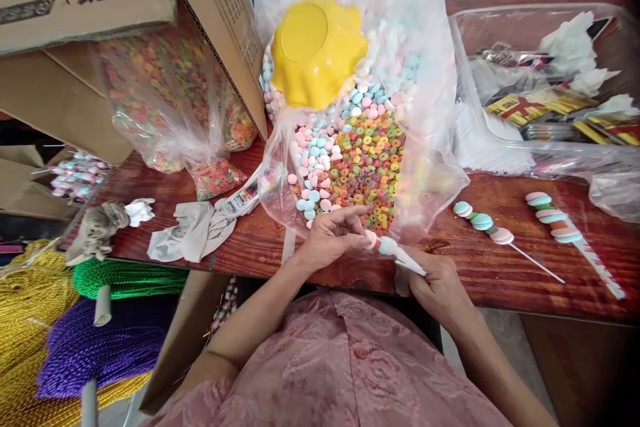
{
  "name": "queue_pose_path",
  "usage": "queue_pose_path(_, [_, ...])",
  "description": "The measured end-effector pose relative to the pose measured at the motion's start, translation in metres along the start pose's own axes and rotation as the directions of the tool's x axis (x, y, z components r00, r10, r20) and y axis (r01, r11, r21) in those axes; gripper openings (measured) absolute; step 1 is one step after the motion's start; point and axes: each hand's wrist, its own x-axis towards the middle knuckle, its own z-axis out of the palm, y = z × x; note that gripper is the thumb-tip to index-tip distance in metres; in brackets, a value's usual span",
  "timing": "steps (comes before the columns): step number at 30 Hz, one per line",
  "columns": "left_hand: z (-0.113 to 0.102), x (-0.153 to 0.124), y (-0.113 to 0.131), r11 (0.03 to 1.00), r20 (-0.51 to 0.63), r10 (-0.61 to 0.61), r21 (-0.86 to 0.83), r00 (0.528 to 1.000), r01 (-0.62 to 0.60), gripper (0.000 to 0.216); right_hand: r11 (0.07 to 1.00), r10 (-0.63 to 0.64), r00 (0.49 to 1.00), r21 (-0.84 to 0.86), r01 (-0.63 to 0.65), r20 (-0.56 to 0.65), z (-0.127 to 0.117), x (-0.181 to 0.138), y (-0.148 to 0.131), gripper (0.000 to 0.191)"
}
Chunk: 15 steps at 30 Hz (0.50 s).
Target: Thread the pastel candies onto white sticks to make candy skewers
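Note:
At the table's front edge, my right hand grips the white lower end of a candy skewer, which carries pink, pale blue and white pieces. My left hand pinches a pink piece at the skewer's upper end, index finger stretched above it. Just beyond both hands lies an open clear plastic bag. Pastel domed candies fill its left side, and small colourful ring candies lie in the middle. A yellow scalloped bowl rests upside down on the pastel candies.
Two finished-looking skewers, one bare and one sleeved, lie at right. Behind them stands a clear plastic tub with packets. At left are a cardboard box, bagged rings, grey cloth and bundled cords.

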Motion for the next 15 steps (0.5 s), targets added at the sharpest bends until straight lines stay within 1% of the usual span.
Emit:
queue_pose_path(1, [-0.002, 0.007, 0.002, 1.000, 0.009, -0.016, 0.009, 1.000, 0.016, 0.051, 0.999, 0.039, 0.998, 0.036, -0.037, -0.049, 0.002, -0.001, 0.004, 0.029])
queue_pose_path(2, [-0.005, 0.016, 0.005, 0.998, 0.005, -0.006, 0.061, 1.000, 0.006, 0.048, 0.995, 0.083, 0.991, 0.070, -0.075, -0.104, 0.004, -0.002, 0.008, 0.030])
queue_pose_path(3, [-0.009, 0.027, 0.007, 0.986, -0.001, 0.027, 0.164, 1.000, -0.027, 0.041, 0.989, 0.126, 0.980, 0.101, -0.111, -0.157, 0.006, -0.003, 0.013, 0.031])
queue_pose_path(4, [-0.012, 0.038, 0.009, 0.947, -0.007, 0.085, 0.310, 0.996, -0.079, 0.031, 0.982, 0.164, 0.965, 0.126, -0.140, -0.204, 0.008, -0.004, 0.018, 0.031])
queue_pose_path(5, [-0.016, 0.050, 0.010, 0.865, 0.012, 0.157, 0.482, 0.988, -0.143, 0.021, 0.976, 0.195, 0.952, 0.144, -0.164, -0.237, 0.009, -0.004, 0.022, 0.030])
queue_pose_path(6, [-0.018, 0.060, 0.010, 0.739, 0.069, 0.203, 0.644, 0.977, -0.198, 0.011, 0.972, 0.215, 0.942, 0.153, -0.180, -0.257, 0.009, -0.005, 0.025, 0.029])
queue_pose_path(7, [-0.020, 0.068, 0.009, 0.597, 0.134, 0.223, 0.764, 0.966, -0.244, 0.006, 0.970, 0.222, 0.938, 0.153, -0.187, -0.267, 0.009, -0.006, 0.028, 0.029])
queue_pose_path(8, [-0.020, 0.073, 0.008, 0.468, 0.195, 0.222, 0.838, 0.955, -0.280, 0.011, 0.972, 0.222, 0.936, 0.143, -0.189, -0.273, 0.008, -0.006, 0.029, 0.029])
queue_pose_path(9, [-0.019, 0.076, 0.006, 0.379, 0.234, 0.217, 0.874, 0.948, -0.303, 0.016, 0.975, 0.213, 0.938, 0.125, -0.185, -0.273, 0.007, -0.006, 0.030, 0.029])
queue_pose_path(10, [-0.016, 0.076, 0.004, 0.343, 0.245, 0.230, 0.885, 0.942, -0.314, 0.019, 0.979, 0.200, 0.942, 0.105, -0.177, -0.270, 0.006, -0.005, 0.029, 0.029])
queue_pose_path(11, [-0.013, 0.073, 0.002, 0.361, 0.230, 0.256, 0.878, 0.939, -0.313, 0.020, 0.982, 0.184, 0.947, 0.085, -0.168, -0.265, 0.005, -0.004, 0.028, 0.028])
queue_pose_path(12, [-0.010, 0.069, 0.002, 0.430, 0.182, 0.282, 0.854, 0.942, -0.294, 0.019, 0.985, 0.171, 0.951, 0.070, -0.158, -0.256, 0.004, -0.003, 0.026, 0.027])
queue_pose_path(13, [-0.006, 0.063, 0.002, 0.540, 0.105, 0.289, 0.803, 0.952, -0.253, 0.017, 0.987, 0.160, 0.956, 0.059, -0.150, -0.244, 0.004, -0.002, 0.024, 0.026])
queue_pose_path(14, [-0.003, 0.058, 0.004, 0.670, 0.019, 0.256, 0.717, 0.967, -0.192, 0.015, 0.988, 0.152, 0.961, 0.055, -0.143, -0.229, 0.004, 0.000, 0.022, 0.027])
queue_pose_path(15, [0.000, 0.052, 0.007, 0.794, -0.056, 0.187, 0.596, 0.981, -0.117, 0.014, 0.989, 0.146, 0.966, 0.054, -0.138, -0.212, 0.004, 0.001, 0.020, 0.028])
